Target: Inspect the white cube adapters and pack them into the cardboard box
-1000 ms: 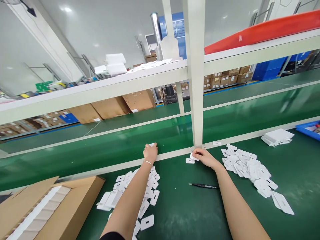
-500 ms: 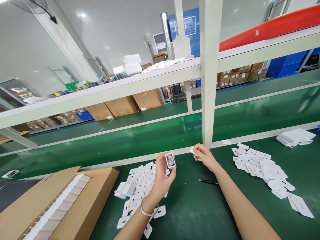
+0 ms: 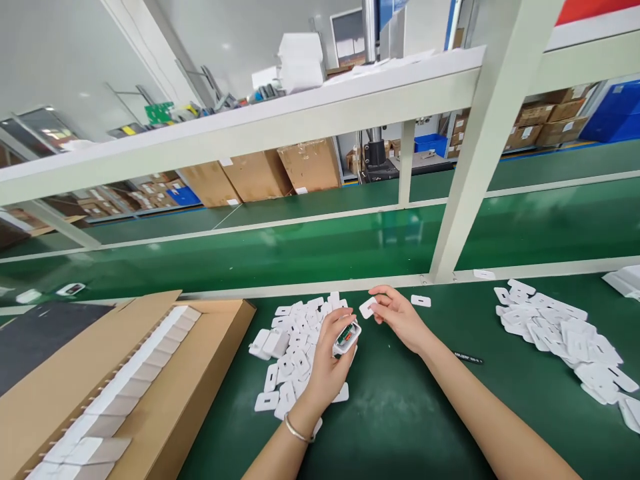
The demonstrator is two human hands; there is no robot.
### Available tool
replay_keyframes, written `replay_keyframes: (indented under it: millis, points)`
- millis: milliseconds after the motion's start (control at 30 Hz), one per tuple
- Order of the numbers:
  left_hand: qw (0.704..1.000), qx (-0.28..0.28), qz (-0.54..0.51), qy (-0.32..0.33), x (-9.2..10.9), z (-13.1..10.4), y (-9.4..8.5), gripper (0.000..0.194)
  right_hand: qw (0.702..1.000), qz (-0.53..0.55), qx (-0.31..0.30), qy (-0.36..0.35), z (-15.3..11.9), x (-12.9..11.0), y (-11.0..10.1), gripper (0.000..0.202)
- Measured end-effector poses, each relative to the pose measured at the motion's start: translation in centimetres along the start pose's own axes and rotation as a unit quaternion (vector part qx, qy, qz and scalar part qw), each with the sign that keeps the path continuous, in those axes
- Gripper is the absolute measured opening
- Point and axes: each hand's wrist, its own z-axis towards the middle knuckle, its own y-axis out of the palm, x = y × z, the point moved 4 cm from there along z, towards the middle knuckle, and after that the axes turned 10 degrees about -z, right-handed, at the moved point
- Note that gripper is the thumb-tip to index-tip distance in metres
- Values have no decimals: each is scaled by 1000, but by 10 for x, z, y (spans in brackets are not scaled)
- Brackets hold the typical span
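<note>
My left hand [image 3: 327, 353] holds a small white open housing [image 3: 349, 337] with a green board and a red part inside. My right hand [image 3: 397, 317] pinches a flat white cover plate [image 3: 368, 307] with a slot, just up and to the right of the housing; the two are apart. Under and beside my left hand spreads a pile of white plates [image 3: 300, 337]. Another white plate [image 3: 421, 301] lies on the green table behind my right hand. Black tweezers [image 3: 469, 358] lie beside my right forearm, partly hidden by it.
An open cardboard box [image 3: 210, 373] with white dividers stands at the left. More white plates [image 3: 565, 327] are heaped at the right. A cream post [image 3: 480, 153] rises behind my right hand, joined to a shelf [image 3: 200, 143]. A green belt [image 3: 300, 247] runs beyond.
The view has shifted. My right hand has come closer to my left, and its plate now shows its flat face. The housing is tilted differently. A loose plate behind my right hand is now visible.
</note>
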Motion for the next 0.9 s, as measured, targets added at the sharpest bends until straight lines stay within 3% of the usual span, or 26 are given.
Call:
replay_keyframes:
  millis: [167, 267, 333, 433, 567, 633, 800, 900]
  points:
    - [998, 1, 63, 18, 6, -3, -2, 43, 992, -122, 4, 20, 2, 13, -15, 13]
    - [995, 6, 93, 32, 9, -4, -1, 45, 974, -223, -2, 24, -4, 0, -34, 22]
    - [994, 8, 102, 37, 10, -4, -1, 46, 937, -345, -33, 48, -12, -15, -51, 31]
    - [994, 21, 102, 43, 9, -3, -2, 47, 853, -497, -98, 126, -32, -33, -78, 16]
    - [992, 46, 109, 50, 10, -4, -4, 48, 757, -600, -175, 192, -69, -33, -96, 15]
    - [990, 53, 121, 51, 12, -5, -4, 48, 752, -606, -190, 175, -85, -25, -96, 12]
    - [991, 59, 114, 41, 13, -6, -4, 46, 805, -556, -177, 106, -103, -14, -95, 18]
    - [998, 32, 52, -4, 9, -6, -1, 45, 812, -551, -163, 100, -101, -15, -95, 17]
